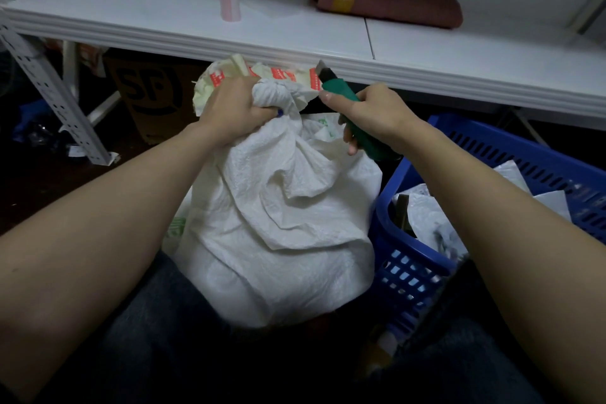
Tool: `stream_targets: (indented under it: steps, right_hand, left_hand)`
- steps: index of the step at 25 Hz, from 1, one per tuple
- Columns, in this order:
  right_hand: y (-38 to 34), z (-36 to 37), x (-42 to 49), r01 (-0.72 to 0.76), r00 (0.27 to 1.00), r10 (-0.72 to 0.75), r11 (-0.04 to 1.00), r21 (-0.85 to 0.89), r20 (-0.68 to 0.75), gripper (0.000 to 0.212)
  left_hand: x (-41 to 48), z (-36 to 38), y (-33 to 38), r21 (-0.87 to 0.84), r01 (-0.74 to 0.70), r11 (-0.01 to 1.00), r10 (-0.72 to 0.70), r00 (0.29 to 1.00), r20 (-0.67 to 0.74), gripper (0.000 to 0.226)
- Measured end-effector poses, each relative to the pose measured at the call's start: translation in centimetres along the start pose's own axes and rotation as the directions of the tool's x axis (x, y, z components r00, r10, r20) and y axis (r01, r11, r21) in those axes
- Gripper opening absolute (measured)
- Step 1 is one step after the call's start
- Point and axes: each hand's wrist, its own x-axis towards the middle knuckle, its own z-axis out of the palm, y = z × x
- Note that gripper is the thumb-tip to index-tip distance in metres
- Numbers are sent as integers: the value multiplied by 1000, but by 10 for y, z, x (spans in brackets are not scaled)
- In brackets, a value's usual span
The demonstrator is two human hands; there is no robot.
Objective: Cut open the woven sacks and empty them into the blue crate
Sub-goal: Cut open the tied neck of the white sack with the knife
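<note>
Both hands busy: left hand [234, 105] grips sack [278, 223] neck; right hand [377, 115] holds cutter [347, 108] beside it

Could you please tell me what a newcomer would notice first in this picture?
The eye lands on the big white woven sack in the centre, its bunched neck gripped by the left hand. Just right of that, the right hand holds a green utility knife, its blade up beside the neck. A blue crate with crumpled white material inside sits at the right.
</note>
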Motion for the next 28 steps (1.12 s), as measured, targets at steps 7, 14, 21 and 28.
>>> stream_targets:
  steps: [7,14,21,28]
  right_hand:
    - [-4,13,6,41,999,-34,982,184,-43,41]
    - [-17,31,0,-143,978,55,881,451,203,38]
    - [-15,27,3,-25,993,-3,972,234,119,42]
    - [-9,16,4,146,989,-146,973,-179,18,36]
  left_hand:
    - [9,5,4,-23,79,997,-79,997,-7,34]
    - [11,11,6,-4,72,997,-72,997,-41,34]
    - [11,11,8,7,86,996,-86,995,-44,34]
    - [13,12,9,41,146,988,-145,989,-26,33]
